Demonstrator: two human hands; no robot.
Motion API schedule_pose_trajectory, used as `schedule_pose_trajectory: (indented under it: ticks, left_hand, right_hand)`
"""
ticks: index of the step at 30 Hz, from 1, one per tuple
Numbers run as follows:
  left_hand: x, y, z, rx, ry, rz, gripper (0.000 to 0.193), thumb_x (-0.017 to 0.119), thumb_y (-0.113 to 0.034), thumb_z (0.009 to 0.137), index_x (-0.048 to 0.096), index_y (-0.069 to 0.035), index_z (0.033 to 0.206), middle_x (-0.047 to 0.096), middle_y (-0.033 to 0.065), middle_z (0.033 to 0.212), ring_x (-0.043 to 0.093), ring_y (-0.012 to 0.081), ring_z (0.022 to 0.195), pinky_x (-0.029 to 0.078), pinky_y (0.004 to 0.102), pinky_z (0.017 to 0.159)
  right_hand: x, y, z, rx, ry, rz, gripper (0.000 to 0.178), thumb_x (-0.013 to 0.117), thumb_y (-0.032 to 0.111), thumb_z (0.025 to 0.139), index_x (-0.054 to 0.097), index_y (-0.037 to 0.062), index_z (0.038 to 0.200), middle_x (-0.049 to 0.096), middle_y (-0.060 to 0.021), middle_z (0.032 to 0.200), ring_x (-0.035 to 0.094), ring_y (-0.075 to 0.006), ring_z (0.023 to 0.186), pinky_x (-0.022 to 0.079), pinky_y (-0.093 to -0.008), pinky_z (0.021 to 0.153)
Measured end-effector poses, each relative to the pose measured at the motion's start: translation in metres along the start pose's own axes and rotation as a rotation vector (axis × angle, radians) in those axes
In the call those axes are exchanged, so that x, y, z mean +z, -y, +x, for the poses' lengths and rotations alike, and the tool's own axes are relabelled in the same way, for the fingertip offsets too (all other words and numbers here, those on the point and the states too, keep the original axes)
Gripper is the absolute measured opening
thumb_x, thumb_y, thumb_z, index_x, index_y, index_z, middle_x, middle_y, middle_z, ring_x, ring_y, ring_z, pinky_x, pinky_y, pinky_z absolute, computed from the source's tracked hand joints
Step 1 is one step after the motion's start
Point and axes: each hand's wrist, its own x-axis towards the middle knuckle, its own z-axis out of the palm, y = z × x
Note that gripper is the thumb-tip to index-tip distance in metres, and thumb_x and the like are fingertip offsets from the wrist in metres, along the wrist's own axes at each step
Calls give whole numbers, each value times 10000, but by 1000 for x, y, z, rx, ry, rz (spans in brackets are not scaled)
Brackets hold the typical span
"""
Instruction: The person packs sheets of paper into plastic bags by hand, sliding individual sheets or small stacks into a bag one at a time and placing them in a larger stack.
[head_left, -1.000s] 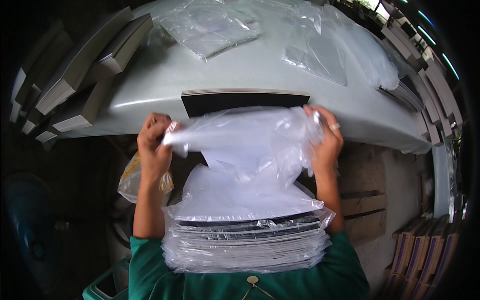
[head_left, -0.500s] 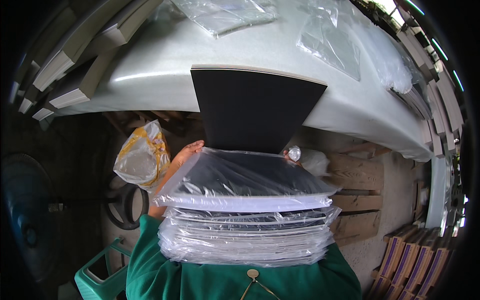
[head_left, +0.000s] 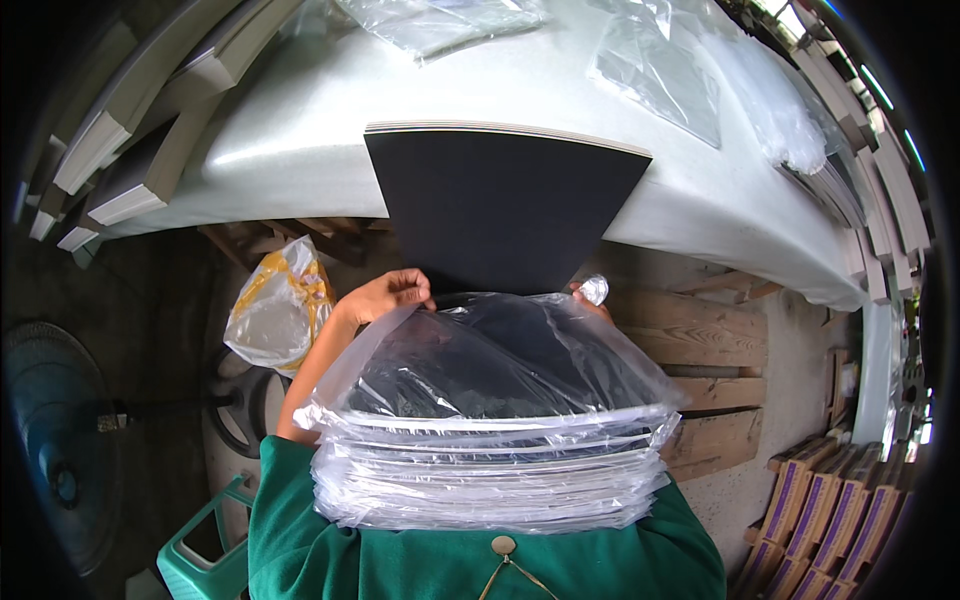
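My left hand [head_left: 392, 297] pinches the upper left edge of a clear plastic bag [head_left: 500, 360]. My right hand [head_left: 594, 302] grips the bag's upper right edge and is mostly hidden behind the film; a shiny silver wrapping [head_left: 594, 289] shows at its fingers. A dark flat sheet shows through the bag. This bag lies on top of a thick stack of bagged flat items [head_left: 490, 490] close against my green top. Just beyond the hands, several black boards [head_left: 510, 205] with pale edges lean up against the table.
A pale-covered table [head_left: 300, 150] curves across the far side, with clear bags [head_left: 660, 80] on it. Thick book-like stacks [head_left: 140, 190] stand far left. Below are a plastic sack [head_left: 275, 315], a fan [head_left: 60, 430], a green stool [head_left: 215, 550], a wooden pallet [head_left: 710, 335] and cartons [head_left: 810, 520].
My left hand has moved right and inward along the bag's edge, with its fingers now curled. The bag's upper film has shifted and wrinkled, and its lower edge lies flatter on the stack.
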Motion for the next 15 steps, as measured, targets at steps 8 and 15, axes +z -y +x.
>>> schedule_pose_trajectory:
  ticks: [8, 15]
  left_hand:
    - [16, 2, 6, -129, -263, 532, 178, 536, -222, 855, 528, -47, 823, 546, 5, 720, 485, 78, 664, 388, 223, 607]
    - [-7, 28, 9, -64, -124, -144, 238, 550, -251, 846, 555, -21, 903, 567, 41, 773, 526, 139, 760, 408, 245, 713]
  right_hand:
    - [-33, -15, 21, -56, 100, 97, 297, 464, 178, 889, 398, 118, 1172, 567, -89, 875, 592, -189, 797, 498, -329, 673]
    - [-16, -2, 8, -69, 10, 15, 297, 471, 161, 886, 419, 121, 1175, 559, -28, 794, 563, -112, 695, 462, -251, 586]
